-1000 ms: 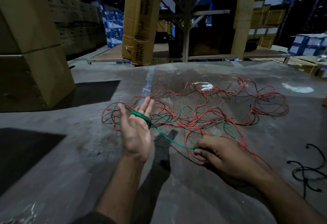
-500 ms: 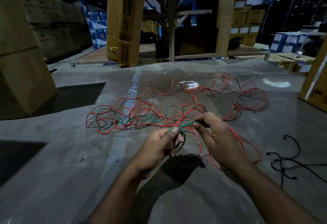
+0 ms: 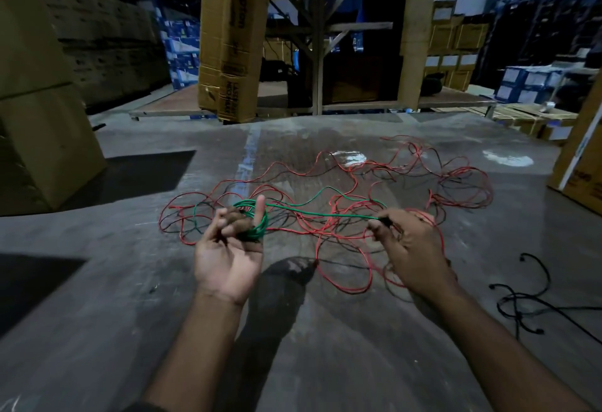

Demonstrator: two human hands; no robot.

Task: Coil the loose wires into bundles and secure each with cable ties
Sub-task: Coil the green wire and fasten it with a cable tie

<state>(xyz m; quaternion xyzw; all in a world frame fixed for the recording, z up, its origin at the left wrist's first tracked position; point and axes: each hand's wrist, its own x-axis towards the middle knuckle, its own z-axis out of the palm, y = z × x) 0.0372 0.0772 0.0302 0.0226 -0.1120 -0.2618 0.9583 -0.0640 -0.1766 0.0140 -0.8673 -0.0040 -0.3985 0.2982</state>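
Both hands grip green wire (image 3: pixel 321 213) over a grey concrete floor (image 3: pixel 97 281) among stacked cardboard boxes (image 3: pixel 42 138).

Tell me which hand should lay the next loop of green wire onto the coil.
Probably the right hand: it already pinches the taut green wire running to the coil. The left hand carries that coil around its fingers, so it is occupied as the former.

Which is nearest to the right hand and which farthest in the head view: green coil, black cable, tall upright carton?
From the right hand:
1. Green coil, on the left hand's fingers, to the left.
2. Black cable, on the floor to the right; close to the coil's range.
3. Tall carton, upright, far behind.
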